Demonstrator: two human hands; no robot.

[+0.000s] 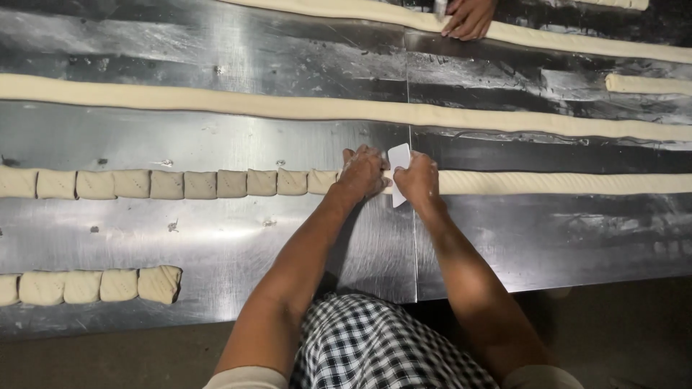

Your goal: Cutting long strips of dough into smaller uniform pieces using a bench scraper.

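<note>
The left hand (362, 173) presses the dough rope (548, 183) on the worktop (216, 238); the right hand (417, 180) grips a white scraper (398, 160), seemingly upright; a slanted cut risks uneven dough pieces (166, 184).

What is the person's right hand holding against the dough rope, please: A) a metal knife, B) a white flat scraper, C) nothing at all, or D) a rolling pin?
B: the right hand grips a white flat scraper set across the dough rope, while the left hand rests on the dough beside the cut pieces.
</note>
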